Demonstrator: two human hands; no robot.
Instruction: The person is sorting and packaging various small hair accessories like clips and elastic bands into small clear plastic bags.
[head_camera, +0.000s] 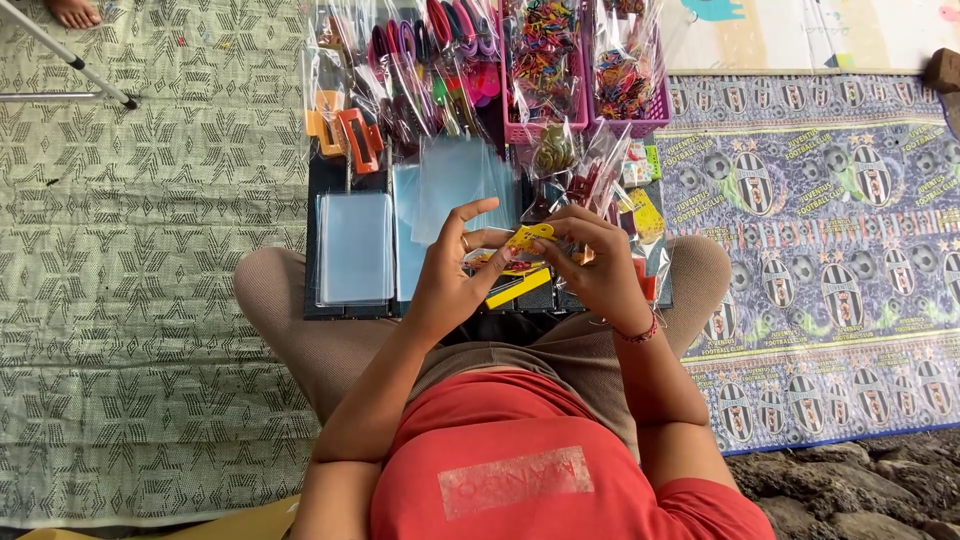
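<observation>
Your left hand (452, 268) and right hand (597, 262) both pinched a small yellow hair clip (527, 238) above your lap; just beyond lay a stack of clear plastic sleeves (355, 248); farther off stood pink baskets (545, 128) of coloured hair ties.

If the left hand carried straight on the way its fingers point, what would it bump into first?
Probably the small yellow clip that the left hand already pinches with the right hand. Beyond it lie bagged hair accessories, though depth is hard to judge.
</observation>
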